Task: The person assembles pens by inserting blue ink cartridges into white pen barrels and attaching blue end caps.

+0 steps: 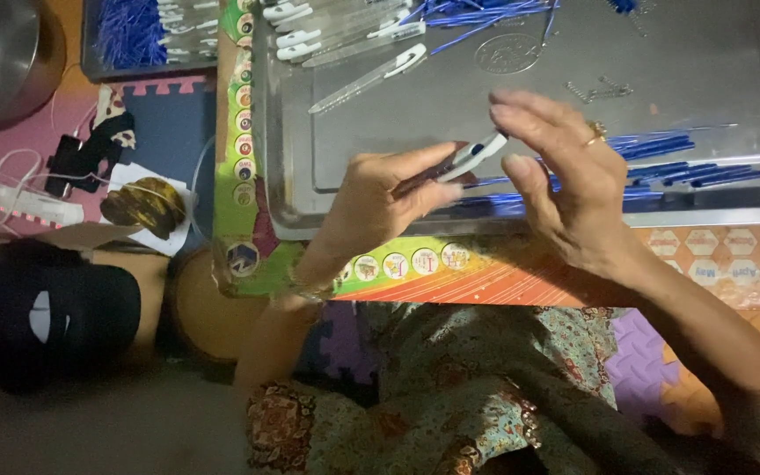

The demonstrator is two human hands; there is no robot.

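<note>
My left hand point(378, 200) grips a pen point(459, 164) with a dark barrel and a white clip end, holding it over the near rim of a metal tray point(415, 97). My right hand point(565, 171), a ring on one finger, touches the pen's white end with its fingertips, fingers spread. Blue pen refills point(688, 163) lie in the tray just right of my hands. Clear pen barrels with white clips point(345, 40) lie at the tray's far left. Small metal springs point(598, 88) rest near the tray's middle.
The tray sits on a colourful low table point(415, 264). A second tray with blue parts point(134, 35) is at the far left. A metal bowl point(2, 53), a white power strip with cables point(32, 202), and a black cap point(46, 321) lie on the floor mats at left.
</note>
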